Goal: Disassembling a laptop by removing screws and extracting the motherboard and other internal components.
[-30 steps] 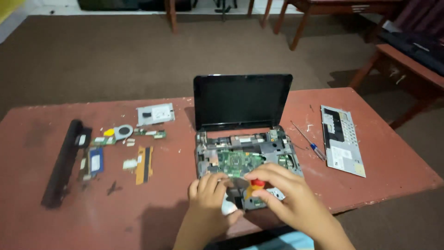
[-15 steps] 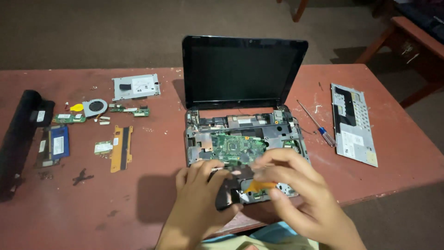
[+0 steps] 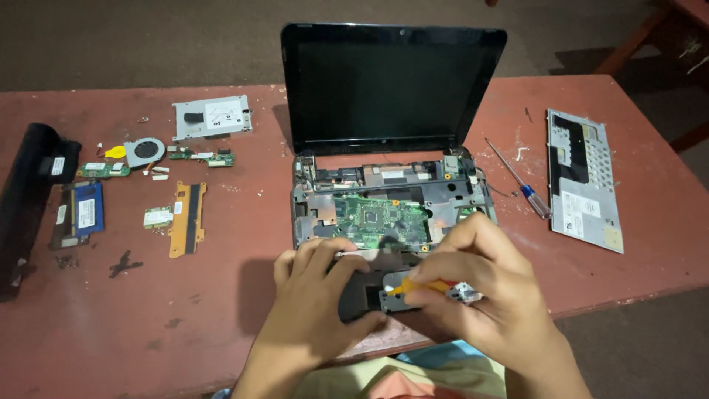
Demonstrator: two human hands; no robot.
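The right hand (image 3: 480, 295) has its fingers (image 3: 443, 262) curled narrowly around a small tool with a yellow-and-orange handle (image 3: 421, 284), pinching it low against the front edge of an opened laptop base (image 3: 388, 222). The left hand (image 3: 317, 295) lies just beside it, fingers (image 3: 325, 251) bent and pressed down on the dark front part of the base, its thumb against a small dark component (image 3: 391, 299) that sits under the tool; whether the left fingers truly grip anything I cannot tell. The base lies at the near middle of the red surface (image 3: 221, 325), its keyboard cover off and a green circuit board (image 3: 380, 218) exposed, with the black screen (image 3: 391, 89) standing upright behind. To the right, well apart from the hands, lie a blue-handled screwdriver (image 3: 521, 181) and a grey keyboard panel (image 3: 583, 177) turned face down. To the left lie an orange flat strip part (image 3: 186, 218), a small white card (image 3: 157, 216), a round cooling fan (image 3: 144, 151), a silver drive bracket (image 3: 213, 117), narrow green boards (image 3: 199, 157), a blue-labelled module (image 3: 87, 209) and, at the far edge, a long black battery (image 3: 29, 196).
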